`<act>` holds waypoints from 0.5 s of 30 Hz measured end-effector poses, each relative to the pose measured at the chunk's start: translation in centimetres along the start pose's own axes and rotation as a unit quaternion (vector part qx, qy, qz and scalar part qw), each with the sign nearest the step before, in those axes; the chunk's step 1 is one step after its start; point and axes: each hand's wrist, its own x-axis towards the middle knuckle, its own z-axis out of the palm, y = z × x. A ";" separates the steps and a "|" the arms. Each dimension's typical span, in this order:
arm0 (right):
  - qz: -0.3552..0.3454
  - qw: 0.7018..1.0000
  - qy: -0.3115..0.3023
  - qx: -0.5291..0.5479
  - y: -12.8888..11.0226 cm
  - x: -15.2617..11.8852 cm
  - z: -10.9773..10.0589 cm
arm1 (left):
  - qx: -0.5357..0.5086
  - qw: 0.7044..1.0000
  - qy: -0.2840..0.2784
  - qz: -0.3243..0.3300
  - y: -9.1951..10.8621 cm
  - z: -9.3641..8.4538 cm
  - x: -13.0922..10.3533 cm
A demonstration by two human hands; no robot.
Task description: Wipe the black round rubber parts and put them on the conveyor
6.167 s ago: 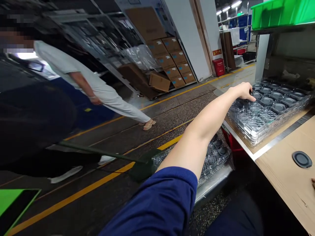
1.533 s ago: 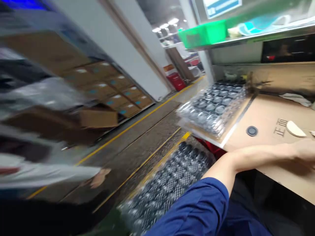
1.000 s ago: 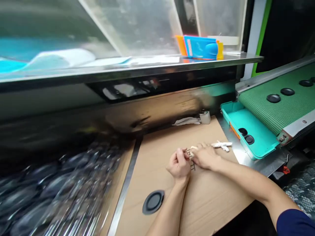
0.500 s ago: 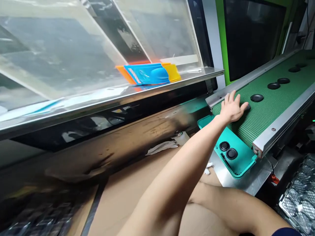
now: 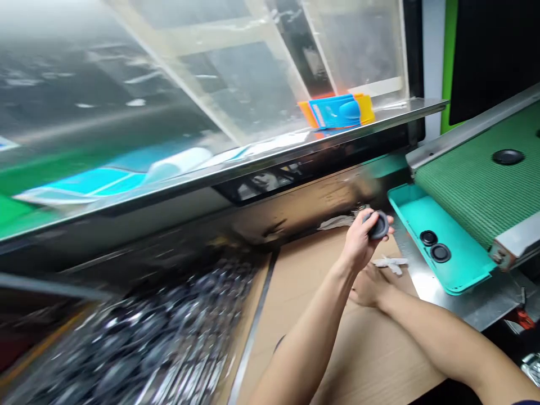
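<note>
Left fingers [image 5: 369, 223] pinch a dark disc [image 5: 382, 226]; I cannot tell whether the right fingers [image 5: 361, 293] are closed.

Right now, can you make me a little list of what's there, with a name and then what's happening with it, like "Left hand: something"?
Left hand: holds a dark disc, raised above the cardboard
Right hand: partly hidden by the left arm; can't tell if it holds anything
Teal tray: two more discs inside
Green belt: one whole disc, another cut off at the picture's right edge
Shelf: has an orange, blue and yellow thing
Clear plastic: blurry, with dark round shapes
</note>
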 end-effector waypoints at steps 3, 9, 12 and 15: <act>0.009 0.997 -0.032 -0.064 0.1 -0.1 -0.6 | -0.139 0.984 0.084 -0.071 -1.0 -7.5 -4.6; 0.016 0.993 -0.004 -0.119 0.5 0.0 -1.5 | -0.311 0.932 0.178 -0.045 -3.5 -14.9 -8.1; 0.019 0.989 0.005 -0.146 0.7 0.0 -1.5 | -0.331 0.926 0.181 -0.021 -3.6 -16.2 -8.2; 0.012 0.987 0.016 -0.159 0.8 0.1 -1.5 | -0.328 0.926 0.187 -0.017 -3.8 -16.9 -8.1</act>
